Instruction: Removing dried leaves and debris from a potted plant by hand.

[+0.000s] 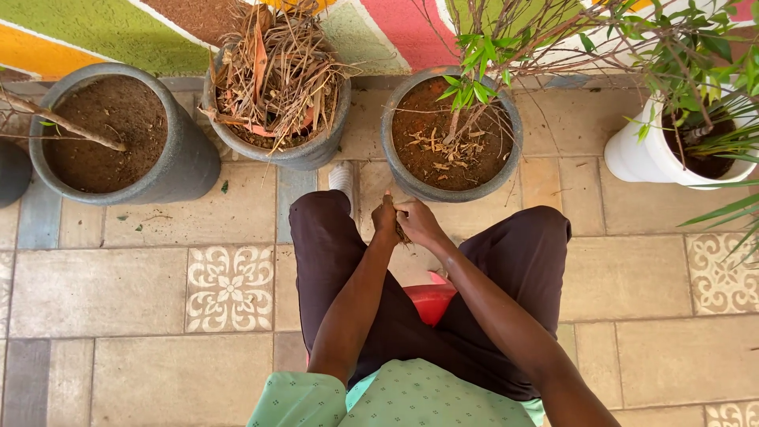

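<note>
Left hand [386,219] and right hand [419,221] both closed around a dry stalk bundle [401,232], long axis roughly upright.

At 12 o'clock, 3 grey pots [178,170] held brown soil; at 2 o'clock stood a white pot [640,158]. The wall [142,32] wore green, orange, brown and pink stripes. Beige tiles [118,292] included a white floral one [230,288] at 9 o'clock. A red stool [431,302] showed between dark maroon trousers [332,253]; the shirt [419,399] was pale green, dotted.
</note>
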